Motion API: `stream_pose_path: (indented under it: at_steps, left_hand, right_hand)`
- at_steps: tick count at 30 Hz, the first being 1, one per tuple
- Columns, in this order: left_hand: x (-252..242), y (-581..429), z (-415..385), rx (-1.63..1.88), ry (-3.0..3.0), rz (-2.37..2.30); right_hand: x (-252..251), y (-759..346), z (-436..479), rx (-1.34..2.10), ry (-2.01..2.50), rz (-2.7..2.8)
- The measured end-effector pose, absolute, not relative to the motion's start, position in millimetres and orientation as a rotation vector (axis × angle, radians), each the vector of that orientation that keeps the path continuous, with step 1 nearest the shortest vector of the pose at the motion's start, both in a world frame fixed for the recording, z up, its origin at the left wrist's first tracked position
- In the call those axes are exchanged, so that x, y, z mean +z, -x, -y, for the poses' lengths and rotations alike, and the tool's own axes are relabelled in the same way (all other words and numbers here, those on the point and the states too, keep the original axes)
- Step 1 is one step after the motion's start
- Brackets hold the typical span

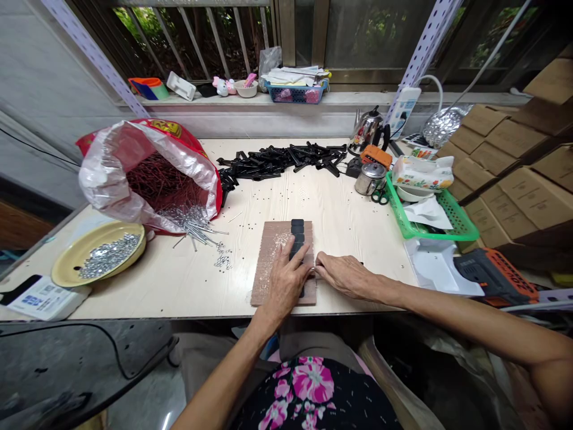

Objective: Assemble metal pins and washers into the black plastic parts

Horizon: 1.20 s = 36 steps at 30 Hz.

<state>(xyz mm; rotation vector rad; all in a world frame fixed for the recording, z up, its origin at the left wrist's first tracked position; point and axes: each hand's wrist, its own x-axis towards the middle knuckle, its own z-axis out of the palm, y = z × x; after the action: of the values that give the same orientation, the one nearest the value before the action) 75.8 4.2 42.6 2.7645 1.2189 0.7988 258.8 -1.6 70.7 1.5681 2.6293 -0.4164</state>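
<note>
A brown wooden board point(260, 278) lies near the table's front edge, with a row of flat black pieces point(298, 229) down its right part and pale crumbs on its left. My left hand point(286, 278) rests over the board and the black row, fingers spread, its thumb toward the right edge. At that edge my right hand point(344, 275) is closed in a pinch; a small shiny bit shows between the two hands, too small to name. The left palm hides part of the row.
At left are a red-white bag point(107, 173) of dark thin rods, silvery nails point(197, 230) and a yellow bowl point(62, 269) of small metal parts. Black parts point(277, 161) are heaped behind. A metal cup point(370, 179), green basket point(463, 230) and cardboard boxes point(514, 197) stand right.
</note>
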Motion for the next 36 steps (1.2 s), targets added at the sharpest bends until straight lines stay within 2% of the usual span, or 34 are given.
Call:
stream_pose_path:
  at_steps: [6, 11, 17, 25, 34, 36]
  left_hand:
    - [37, -62, -8, 0.709, -2.809, -1.15]
    - [38, -66, -3, 0.7, -2.82, -1.169]
    - [40, -55, 1, 0.705, -2.743, -1.239]
    - [18, -27, 14, 0.809, -2.414, -1.809]
    - [8, -29, 10, 0.776, -2.373, -1.828]
    - [7, -29, 10, 0.775, -2.373, -1.83]
  right_hand:
    - [61, -263, 8, -0.108, -1.523, -2.64]
    - [61, -255, 20, -0.013, -1.525, -2.68]
    - [54, -252, 16, -0.109, -1.462, -2.624]
    - [49, -258, -2, -0.095, -1.516, -2.495]
    - [56, -253, -13, -0.116, -1.687, -2.439]
    - [55, -245, -3, -0.139, -1.582, -2.512]
